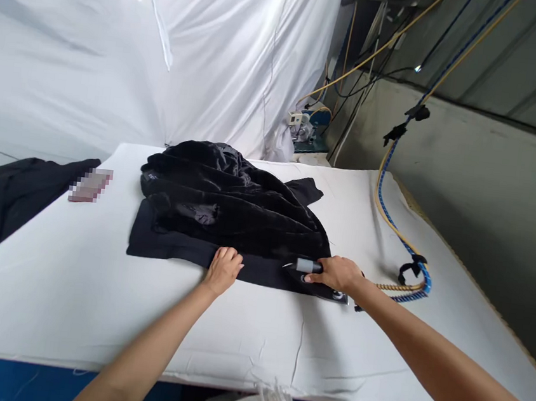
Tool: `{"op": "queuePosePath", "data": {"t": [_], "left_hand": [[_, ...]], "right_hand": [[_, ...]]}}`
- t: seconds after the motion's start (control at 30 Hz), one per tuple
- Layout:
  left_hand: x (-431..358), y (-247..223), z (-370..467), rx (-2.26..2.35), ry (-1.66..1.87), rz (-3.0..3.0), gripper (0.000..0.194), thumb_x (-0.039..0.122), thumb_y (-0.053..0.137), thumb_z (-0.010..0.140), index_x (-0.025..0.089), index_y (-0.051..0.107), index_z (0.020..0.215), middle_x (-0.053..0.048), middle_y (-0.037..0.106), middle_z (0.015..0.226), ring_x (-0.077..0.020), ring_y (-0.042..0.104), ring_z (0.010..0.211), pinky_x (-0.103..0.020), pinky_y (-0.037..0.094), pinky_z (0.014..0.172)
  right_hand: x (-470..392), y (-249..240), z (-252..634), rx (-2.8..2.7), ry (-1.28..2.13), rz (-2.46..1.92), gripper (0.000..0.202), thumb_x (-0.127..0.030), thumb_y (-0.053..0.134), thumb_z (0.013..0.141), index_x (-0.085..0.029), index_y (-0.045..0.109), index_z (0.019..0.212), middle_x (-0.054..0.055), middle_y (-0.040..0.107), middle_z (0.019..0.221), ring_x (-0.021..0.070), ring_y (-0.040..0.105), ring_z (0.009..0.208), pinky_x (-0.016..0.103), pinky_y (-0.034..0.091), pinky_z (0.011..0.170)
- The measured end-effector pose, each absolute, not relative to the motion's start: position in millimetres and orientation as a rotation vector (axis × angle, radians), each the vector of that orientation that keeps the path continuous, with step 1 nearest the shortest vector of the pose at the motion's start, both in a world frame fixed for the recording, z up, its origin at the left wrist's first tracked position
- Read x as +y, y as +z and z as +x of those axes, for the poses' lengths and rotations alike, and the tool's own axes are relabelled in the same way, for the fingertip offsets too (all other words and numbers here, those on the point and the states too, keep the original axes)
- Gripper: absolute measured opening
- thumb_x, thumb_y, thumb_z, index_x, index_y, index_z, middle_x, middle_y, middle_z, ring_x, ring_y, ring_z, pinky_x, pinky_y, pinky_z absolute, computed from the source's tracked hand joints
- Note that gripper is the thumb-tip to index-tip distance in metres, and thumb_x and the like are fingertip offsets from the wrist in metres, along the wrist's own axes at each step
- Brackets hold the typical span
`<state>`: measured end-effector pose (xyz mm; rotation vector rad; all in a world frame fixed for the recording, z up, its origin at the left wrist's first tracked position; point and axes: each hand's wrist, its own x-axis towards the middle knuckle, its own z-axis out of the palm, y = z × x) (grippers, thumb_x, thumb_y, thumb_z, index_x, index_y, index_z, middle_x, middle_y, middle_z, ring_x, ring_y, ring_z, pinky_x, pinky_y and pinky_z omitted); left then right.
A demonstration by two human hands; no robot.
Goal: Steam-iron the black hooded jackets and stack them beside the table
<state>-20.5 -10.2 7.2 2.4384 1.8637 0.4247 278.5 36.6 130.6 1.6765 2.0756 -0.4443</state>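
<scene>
A black garment [252,211] with a plush, shiny surface lies on the white-covered table [131,314]. A smoother black strip of it runs along the near side. My left hand [224,269] presses on the near edge of that strip, fingers bent and close together on the cloth. Over the strip's right end, my right hand [337,273] grips a grey and black tool [308,266] whose thin pointed tip faces left. Whether the tip touches the cloth I cannot tell.
Blue and yellow hoses [380,187] hang down at the right and loop on the table beside my right hand. Dark cloth [14,193] lies at the left edge near a blurred reddish object [90,187]. White sheeting [217,48] hangs behind the table, a wall at right.
</scene>
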Motion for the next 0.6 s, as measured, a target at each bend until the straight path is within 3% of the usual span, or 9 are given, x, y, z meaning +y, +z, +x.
{"op": "queuePosePath", "data": {"t": [0.13,0.27,0.33,0.43,0.5,0.6], "left_hand": [[-12.2,12.9,-47.2,1.936,0.296,2.331,0.029,0.032,0.038,0.088,0.023,0.058,0.107,-0.007,0.051,0.093,-0.0184,0.048,0.084,-0.032,0.042,0.078],[-1.8,19.3,-59.1,1.901,0.204,2.266,0.036,0.038,0.046,0.084,0.034,0.052,0.12,-0.007,0.048,0.111,-0.0218,0.046,0.101,-0.039,0.038,0.088],[2.8,19.9,-65.5,1.936,0.156,2.191,0.046,0.049,0.049,0.08,0.041,0.046,0.124,-0.006,0.04,0.128,-0.032,0.032,0.12,-0.055,0.027,0.096],[4.4,15.6,-77.3,2.04,0.067,1.96,0.065,0.067,0.044,0.072,0.048,0.029,0.132,-0.002,0.017,0.147,-0.0468,0.001,0.13,-0.073,0.008,0.09],[3.1,11.2,-83.2,2.084,0.029,1.852,0.076,0.073,0.04,0.069,0.047,0.017,0.136,0.0,0.006,0.15,-0.0488,-0.011,0.129,-0.076,0.002,0.088],[1.9,6.5,-86.1,2.129,0.018,1.786,0.088,0.076,0.039,0.066,0.042,0.004,0.139,0.002,-0.003,0.151,-0.0487,-0.018,0.127,-0.074,-0.001,0.089]], "right_hand": [[49.6,125.0,282.8,2.046,-0.435,1.752,0.073,-0.08,0.037,0.063,-0.022,0.063,0.098,0.013,0.065,0.093,0.0316,0.059,0.09,0.037,0.042,0.069],[53.7,120.8,291.9,2.122,-0.41,1.766,0.076,-0.079,0.031,0.067,-0.024,0.057,0.111,0.01,0.066,0.091,0.0307,0.06,0.088,0.036,0.041,0.067],[54.2,118.2,297.0,2.172,-0.393,1.729,0.076,-0.078,0.029,0.068,-0.025,0.054,0.116,0.009,0.067,0.088,0.03,0.06,0.087,0.035,0.041,0.066],[54.9,115.8,302.4,2.194,-0.392,1.659,0.077,-0.077,0.03,0.069,-0.024,0.052,0.12,0.009,0.067,0.085,0.0295,0.061,0.085,0.034,0.04,0.065],[55.0,115.8,302.1,2.211,-0.39,1.608,0.076,-0.078,0.029,0.069,-0.024,0.053,0.118,0.008,0.067,0.083,0.0294,0.061,0.084,0.034,0.04,0.065],[54.3,117.3,294.0,2.261,-0.365,1.52,0.075,-0.079,0.03,0.068,-0.025,0.056,0.114,0.008,0.067,0.079,0.0298,0.061,0.083,0.035,0.04,0.065]]}}
